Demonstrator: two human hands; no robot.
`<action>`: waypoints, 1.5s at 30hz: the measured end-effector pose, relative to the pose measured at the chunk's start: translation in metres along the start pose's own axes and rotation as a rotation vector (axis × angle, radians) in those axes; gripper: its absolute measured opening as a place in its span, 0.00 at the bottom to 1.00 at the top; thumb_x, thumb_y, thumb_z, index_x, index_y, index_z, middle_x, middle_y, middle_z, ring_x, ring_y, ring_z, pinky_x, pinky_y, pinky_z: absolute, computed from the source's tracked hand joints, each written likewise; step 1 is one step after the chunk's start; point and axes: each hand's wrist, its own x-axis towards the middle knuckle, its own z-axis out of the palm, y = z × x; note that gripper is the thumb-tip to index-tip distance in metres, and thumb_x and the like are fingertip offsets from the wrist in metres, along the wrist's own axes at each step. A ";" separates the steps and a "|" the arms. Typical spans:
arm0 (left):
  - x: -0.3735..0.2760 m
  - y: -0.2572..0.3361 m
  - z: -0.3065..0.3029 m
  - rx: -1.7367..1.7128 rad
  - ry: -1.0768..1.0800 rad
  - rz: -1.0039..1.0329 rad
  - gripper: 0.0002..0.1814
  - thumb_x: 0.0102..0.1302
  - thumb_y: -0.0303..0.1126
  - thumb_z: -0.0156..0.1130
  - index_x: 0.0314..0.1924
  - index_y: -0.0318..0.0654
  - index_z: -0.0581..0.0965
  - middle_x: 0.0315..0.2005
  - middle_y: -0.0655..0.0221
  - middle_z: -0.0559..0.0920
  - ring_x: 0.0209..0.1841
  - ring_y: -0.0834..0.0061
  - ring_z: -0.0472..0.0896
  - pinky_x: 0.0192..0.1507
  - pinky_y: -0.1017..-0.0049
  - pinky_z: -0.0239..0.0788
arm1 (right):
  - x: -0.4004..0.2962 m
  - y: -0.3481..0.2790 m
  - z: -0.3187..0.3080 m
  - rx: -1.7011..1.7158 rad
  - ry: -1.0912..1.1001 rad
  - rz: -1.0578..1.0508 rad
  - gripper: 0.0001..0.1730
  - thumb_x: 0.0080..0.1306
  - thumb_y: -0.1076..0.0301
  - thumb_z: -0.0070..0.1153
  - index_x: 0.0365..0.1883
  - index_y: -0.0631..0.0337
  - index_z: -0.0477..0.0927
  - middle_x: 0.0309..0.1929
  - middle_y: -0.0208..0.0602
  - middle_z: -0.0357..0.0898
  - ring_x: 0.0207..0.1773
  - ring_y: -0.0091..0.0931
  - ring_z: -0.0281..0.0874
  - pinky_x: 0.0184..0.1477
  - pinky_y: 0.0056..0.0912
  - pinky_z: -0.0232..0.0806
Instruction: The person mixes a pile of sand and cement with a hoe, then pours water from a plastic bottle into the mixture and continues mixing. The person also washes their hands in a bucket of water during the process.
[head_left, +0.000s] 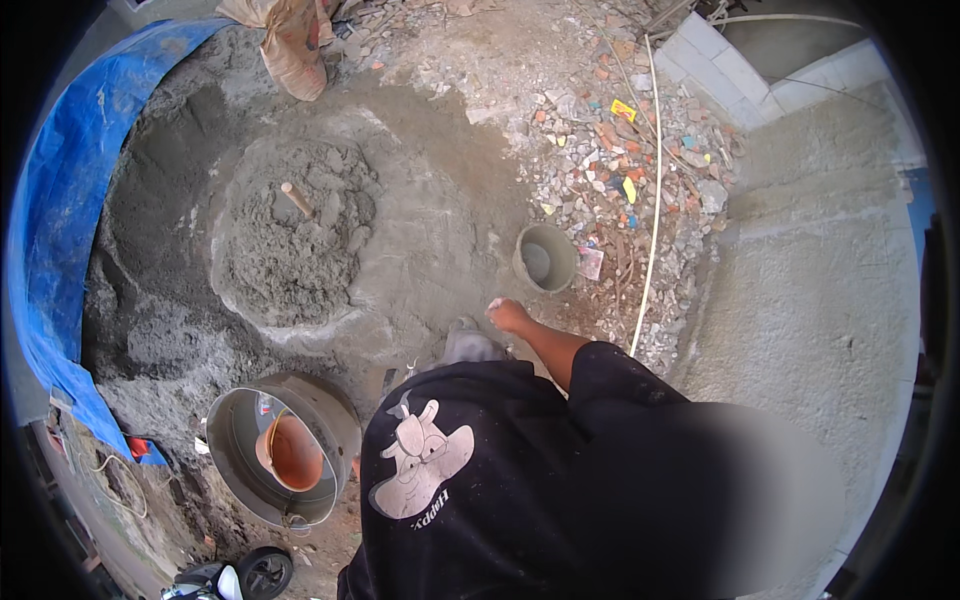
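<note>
My right hand (510, 316) hangs in front of my body with its fingers curled, and nothing shows in it. Just beyond it stands a mortar-crusted bucket (564, 259), apart from the hand. Farther left lies a heap of wet grey mortar (300, 259) on a smeared patch of ground. Out of the heap sticks a wooden handle (298, 200); whatever it belongs to is buried. A small patch of skin at my shirt's left edge may be my left hand (356, 465), mostly hidden. Beside it is a large round tub (330, 412) holding liquid and an orange bucket (298, 454).
Dark sand (161, 180) borders the mortar, edged by a blue tarpaulin (64, 225). A paper sack (296, 64) lies at the back. Broken rubble (592, 150) and a long pale pipe (658, 157) run along a rendered wall (810, 285). A vehicle wheel (264, 573) shows bottom left.
</note>
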 end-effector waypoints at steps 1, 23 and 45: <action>0.005 0.005 -0.002 0.014 0.001 0.003 0.15 0.59 0.36 0.62 0.30 0.29 0.83 0.25 0.60 0.85 0.29 0.68 0.84 0.30 0.68 0.71 | -0.008 -0.001 -0.003 0.032 0.000 0.011 0.15 0.63 0.58 0.59 0.40 0.60 0.84 0.31 0.38 0.85 0.32 0.30 0.83 0.36 0.36 0.73; -0.040 -0.022 -0.006 -0.317 0.120 -0.250 0.18 0.64 0.42 0.62 0.34 0.31 0.85 0.25 0.59 0.86 0.29 0.69 0.85 0.34 0.69 0.73 | -0.026 -0.087 0.016 0.128 -0.237 0.048 0.13 0.68 0.60 0.55 0.44 0.58 0.80 0.32 0.31 0.81 0.28 0.23 0.76 0.29 0.29 0.70; -0.037 -0.148 0.008 -0.744 0.242 -0.239 0.16 0.66 0.41 0.62 0.32 0.32 0.81 0.22 0.65 0.83 0.24 0.72 0.82 0.27 0.70 0.71 | -0.067 -0.170 0.103 -0.130 -0.294 -0.168 0.14 0.66 0.62 0.58 0.41 0.64 0.82 0.32 0.38 0.84 0.31 0.25 0.80 0.36 0.31 0.72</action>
